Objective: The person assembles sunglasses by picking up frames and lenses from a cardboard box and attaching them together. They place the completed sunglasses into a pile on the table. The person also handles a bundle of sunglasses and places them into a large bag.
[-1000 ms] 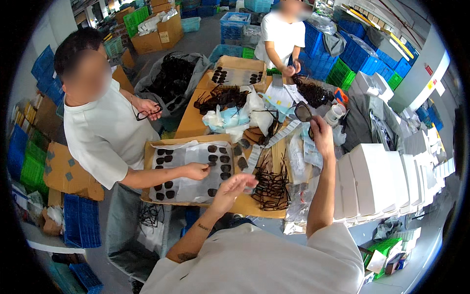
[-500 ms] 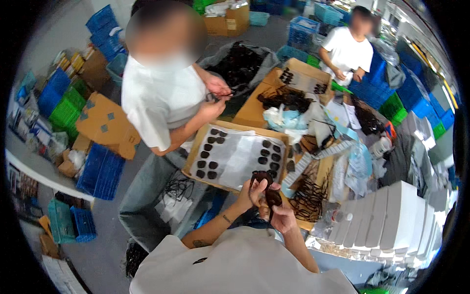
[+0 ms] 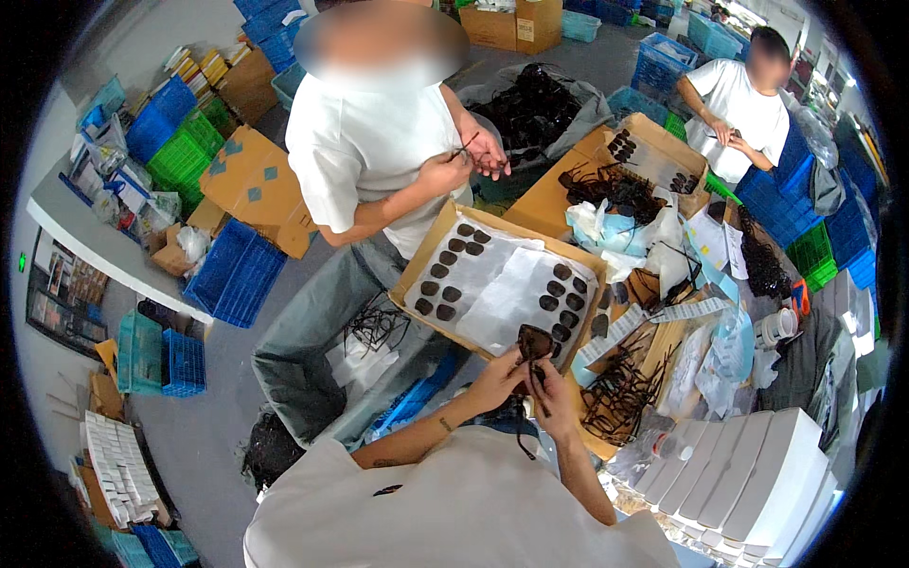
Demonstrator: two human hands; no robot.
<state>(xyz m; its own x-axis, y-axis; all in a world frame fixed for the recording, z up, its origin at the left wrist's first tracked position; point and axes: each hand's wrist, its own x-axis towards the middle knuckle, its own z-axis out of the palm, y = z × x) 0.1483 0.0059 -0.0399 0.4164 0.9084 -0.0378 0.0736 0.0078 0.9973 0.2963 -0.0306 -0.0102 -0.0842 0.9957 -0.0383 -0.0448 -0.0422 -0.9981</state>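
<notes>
Both of my hands are closed on one pair of dark sunglasses (image 3: 536, 343), just over the near edge of a shallow cardboard tray (image 3: 423, 254). My left hand (image 3: 504, 379) grips the frame at its left side. My right hand (image 3: 559, 405) pinches it from the right, near a dark temple arm. A thin dark strip hangs below my hands; what it joins is hidden. Inside the tray, dark lenses (image 3: 549, 303) lie in columns at both sides of white paper (image 3: 497, 292).
A heap of dark frames (image 3: 620, 402) lies right of the tray. White boxes (image 3: 757, 464) stand in a row at near right. Across the tray, a co-worker (image 3: 369, 142) handles a thin dark piece. Another person (image 3: 739, 109) works at far right. Blue crates (image 3: 237, 270) stand at left.
The sunglasses have turned in my hands, with a dark lens now raised above my fingers. My view has swung left, so the scene sits farther right. The far-right person's hands have come together.
</notes>
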